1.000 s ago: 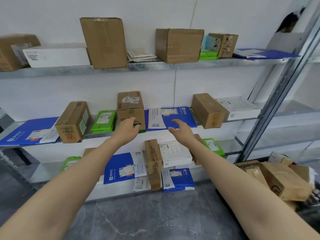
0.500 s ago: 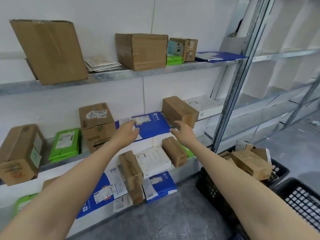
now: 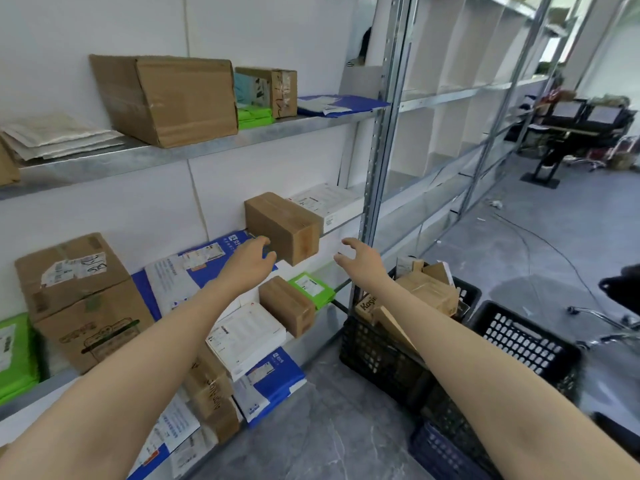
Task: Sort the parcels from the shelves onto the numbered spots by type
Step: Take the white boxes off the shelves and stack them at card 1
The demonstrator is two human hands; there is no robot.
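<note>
Here the brown cardboard box (image 3: 282,225) sits on the middle shelf (image 3: 346,224) between both hands. The left hand (image 3: 252,259), fingers loosely apart, reaches its left side. The right hand (image 3: 360,259) is spread, empty, just right of it.

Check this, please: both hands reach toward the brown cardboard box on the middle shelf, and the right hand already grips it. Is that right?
Not quite. The head view shows the right hand open and apart from the brown cardboard box, not gripping it. The rest holds: both hands reach toward that box on the middle shelf.
</note>
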